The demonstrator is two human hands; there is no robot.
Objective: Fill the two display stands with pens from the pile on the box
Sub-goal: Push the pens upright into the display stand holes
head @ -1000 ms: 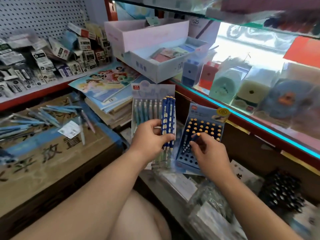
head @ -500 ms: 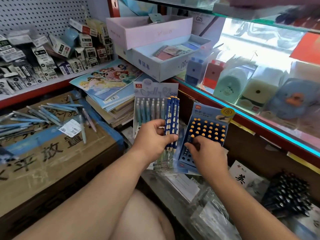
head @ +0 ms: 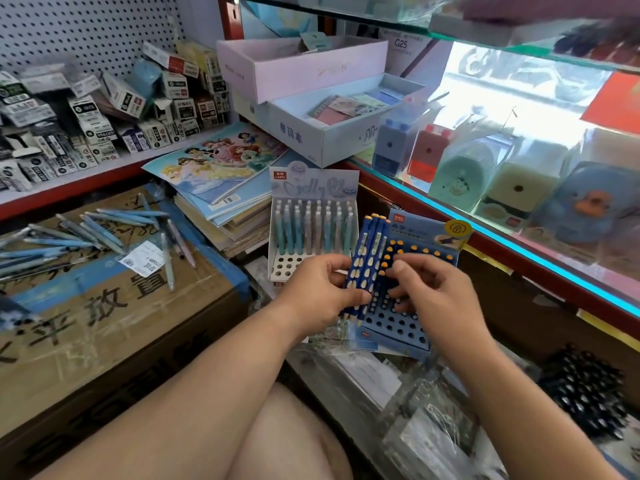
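My left hand (head: 320,292) grips a bundle of dark blue pens with yellow dots (head: 367,261), held upright and slightly tilted. My right hand (head: 433,292) has its fingers curled at the bundle's right side, over the blue display stand (head: 401,327). That stand holds rows of orange-tipped pens at its back and has open holes in front. To its left a white display stand (head: 313,216) carries pale pastel pens with open holes in its front rows. Several light blue pens (head: 90,230) lie in a pile on the cardboard box (head: 104,313) at the left.
A stack of picture books (head: 221,174) lies behind the stands. Open pink and blue boxes (head: 311,98) sit above them. A glass case with sharpeners (head: 485,168) runs along the right. Wrapped packets (head: 398,393) lie below the stands, my knee (head: 287,438) beneath.
My left hand carried the blue pen bundle rightward from in front of the white stand to the blue stand. My right hand rose from the stand's holes to the bundle.
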